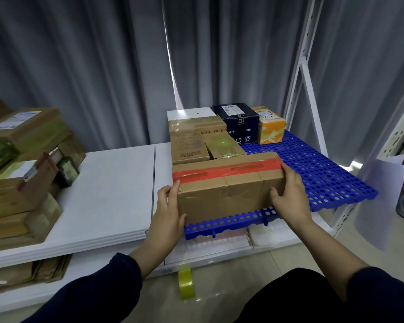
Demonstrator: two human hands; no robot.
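The left hand (167, 212) grips the near left corner of a cardboard box with red tape (229, 185), thumb on top and fingers curled round its end. The right hand (289, 194) clasps the right end the same way. The box sits on the front part of a blue perforated pallet (324, 173), touching smaller parcels (196, 141) behind it. Farther back stand a dark blue box (238, 120) and an orange box (269, 124). To the left, on a white shelf (112, 183), lies a pile of brown packages (21, 164). A yellow tape roll (186, 284) stands on the floor.
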